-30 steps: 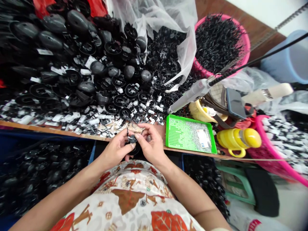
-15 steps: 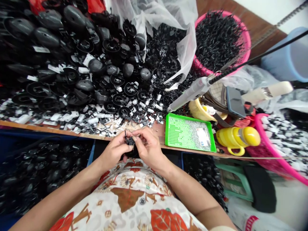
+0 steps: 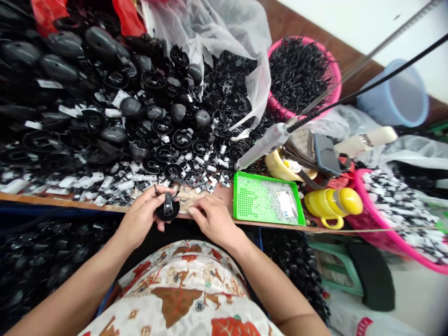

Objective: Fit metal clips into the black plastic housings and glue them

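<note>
My left hand (image 3: 143, 215) grips a round black plastic part (image 3: 168, 210) with clips and a raised piece on its upper face. The part is held just in front of the bench edge, thumb on top and fingers around its left side. My right hand (image 3: 216, 218) rests low over the bench edge, apart from the part. Its fingers are curled with the thumb close to them; anything between the tips is hidden. The green tray (image 3: 236, 196), with many small shiny pieces, lies just right of this hand.
Black housings (image 3: 115, 134) and small white pieces (image 3: 87, 181) are heaped along the bench. A grey power screwdriver (image 3: 264, 145) hangs on a cord above the tray. Beyond the tray stand a yellow bottle (image 3: 325, 201), a phone (image 3: 326, 153) and pink baskets (image 3: 334, 88) of parts.
My hands have parted. The left moved left with the black part, now showing its round face; the right let go of it and sits over the bench edge. The camera view shifted slightly.
</note>
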Demonstrator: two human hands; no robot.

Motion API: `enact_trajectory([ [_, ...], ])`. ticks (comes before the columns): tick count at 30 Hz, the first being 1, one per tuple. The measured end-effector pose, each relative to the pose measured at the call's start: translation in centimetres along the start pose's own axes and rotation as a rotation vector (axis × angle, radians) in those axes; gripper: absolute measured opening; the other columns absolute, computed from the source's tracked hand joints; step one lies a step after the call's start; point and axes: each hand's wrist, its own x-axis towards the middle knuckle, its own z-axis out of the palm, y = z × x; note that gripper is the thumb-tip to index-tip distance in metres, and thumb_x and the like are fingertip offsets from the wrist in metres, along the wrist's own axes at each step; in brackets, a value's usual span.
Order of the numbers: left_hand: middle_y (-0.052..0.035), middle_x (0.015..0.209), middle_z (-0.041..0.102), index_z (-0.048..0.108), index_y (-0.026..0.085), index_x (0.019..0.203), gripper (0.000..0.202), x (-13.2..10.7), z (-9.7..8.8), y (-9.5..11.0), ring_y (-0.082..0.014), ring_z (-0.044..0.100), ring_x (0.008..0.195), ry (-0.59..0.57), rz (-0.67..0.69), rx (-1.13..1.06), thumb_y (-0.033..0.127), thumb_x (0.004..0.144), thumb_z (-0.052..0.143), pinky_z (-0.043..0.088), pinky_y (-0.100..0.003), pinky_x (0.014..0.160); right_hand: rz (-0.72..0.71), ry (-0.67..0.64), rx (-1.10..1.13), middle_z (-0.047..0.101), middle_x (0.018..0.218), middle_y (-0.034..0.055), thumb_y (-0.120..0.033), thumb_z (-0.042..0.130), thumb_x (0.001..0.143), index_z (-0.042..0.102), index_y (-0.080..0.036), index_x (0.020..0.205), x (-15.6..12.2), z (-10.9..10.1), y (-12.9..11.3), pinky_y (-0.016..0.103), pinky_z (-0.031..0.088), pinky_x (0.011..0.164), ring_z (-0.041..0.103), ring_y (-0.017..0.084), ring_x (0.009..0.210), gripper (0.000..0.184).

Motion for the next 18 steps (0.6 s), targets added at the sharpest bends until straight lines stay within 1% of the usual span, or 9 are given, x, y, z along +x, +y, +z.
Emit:
enact_trajectory([
  [2, -0.0026, 0.092, 0.067, 0.059, 0.02, 0.105, 0.034, 0.2, 0.3, 0.4, -0.0154, 0.063, 0.055, -0.029, 0.007, -0.023, 0.049, 0.088, 0.062, 0.049, -0.025, 0.038, -0.043, -0.053, -0.118, 0.069, 0.125, 0.0109, -0.027, 0.06, 0.098, 0.07, -0.021, 0.108, -0.3, -0.3, 0.1, 0.044, 0.047, 0.101, 0.061, 0.026, 0.116, 0.016],
  [4, -0.0011, 0.088, 0.065, 0.058, 0.021, 0.104, 0.034, 0.3, 0.9, 0.3, -0.0149, 0.063, 0.054, -0.079, 0.018, -0.015, 0.052, 0.09, 0.061, 0.049, -0.024, 0.037, -0.064, -0.049, -0.129, 0.063, 0.139, 0.0112, -0.024, 0.059, 0.098, 0.069, -0.022, 0.118, -0.2, -0.9, 0.2, 0.045, 0.045, 0.106, 0.058, 0.026, 0.126, 0.022],
  [6, 0.0003, 0.084, 0.063, 0.057, 0.021, 0.105, 0.034, 0.3, 1.4, -0.2, -0.0138, 0.061, 0.052, -0.107, 0.032, 0.006, 0.053, 0.092, 0.059, 0.046, -0.022, 0.036, -0.07, -0.027, -0.098, 0.07, 0.125, 0.0102, -0.024, 0.057, 0.099, 0.07, -0.02, 0.112, 0.4, -1.9, 0.3, 0.039, 0.049, 0.1, 0.063, 0.022, 0.114, 0.018],
  [8, 0.0003, 0.085, 0.064, 0.057, 0.022, 0.105, 0.034, 0.3, 1.6, -0.8, -0.0119, 0.058, 0.049, -0.098, 0.046, 0.031, 0.054, 0.094, 0.056, 0.043, -0.02, 0.034, -0.042, 0.057, -0.124, 0.072, 0.105, 0.0087, -0.025, 0.053, 0.101, 0.071, -0.018, 0.103, 2.0, -3.0, 0.6, 0.034, 0.051, 0.09, 0.066, 0.019, 0.098, 0.019],
  [9, 0.0002, 0.086, 0.064, 0.057, 0.022, 0.105, 0.033, 0.3, 1.7, -1.0, -0.0112, 0.057, 0.048, -0.088, 0.053, 0.042, 0.054, 0.094, 0.056, 0.042, -0.019, 0.033, -0.011, 0.114, -0.178, 0.071, 0.101, 0.0093, -0.026, 0.052, 0.102, 0.071, -0.017, 0.101, 3.1, -3.5, 0.8, 0.034, 0.051, 0.087, 0.065, 0.02, 0.094, 0.021],
  [11, 0.0006, 0.085, 0.063, 0.056, 0.022, 0.104, 0.032, 0.2, 1.6, -1.3, -0.0107, 0.056, 0.048, -0.077, 0.058, 0.061, 0.053, 0.094, 0.056, 0.041, -0.019, 0.032, 0.059, 0.184, -0.342, 0.07, 0.105, 0.0122, -0.03, 0.051, 0.102, 0.071, -0.016, 0.104, 5.5, -4.4, 1.1, 0.036, 0.049, 0.086, 0.065, 0.022, 0.094, 0.024],
  [14, 0.0019, 0.082, 0.06, 0.056, 0.023, 0.104, 0.033, -0.2, 1.4, -1.3, -0.0113, 0.057, 0.049, -0.071, 0.057, 0.091, 0.054, 0.095, 0.054, 0.042, -0.019, 0.033, 0.101, 0.085, -0.552, 0.07, 0.104, 0.0144, -0.025, 0.058, 0.096, 0.071, -0.016, 0.1, 8.3, -5.0, 1.3, 0.038, 0.046, 0.082, 0.064, 0.025, 0.092, 0.017],
  [16, 0.0007, 0.086, 0.062, 0.056, 0.023, 0.106, 0.034, -0.5, 1.0, -1.1, -0.0113, 0.058, 0.052, -0.05, 0.068, 0.094, 0.055, 0.095, 0.054, 0.045, -0.02, 0.036, 0.092, 0.08, -0.542, 0.07, 0.099, 0.0118, -0.022, 0.057, 0.094, 0.07, -0.017, 0.095, 8.9, -5.5, 1.1, 0.036, 0.044, 0.079, 0.063, 0.023, 0.089, 0.013],
  [18, -0.0011, 0.094, 0.064, 0.055, 0.022, 0.107, 0.036, -0.7, 0.3, -0.9, -0.0112, 0.059, 0.055, -0.008, 0.089, 0.069, 0.056, 0.094, 0.057, 0.048, -0.021, 0.038, 0.08, 0.169, -0.458, 0.069, 0.096, 0.0086, -0.023, 0.056, 0.095, 0.068, -0.019, 0.093, 8.5, -6.1, 1.0, 0.033, 0.043, 0.077, 0.061, 0.021, 0.086, 0.014],
])
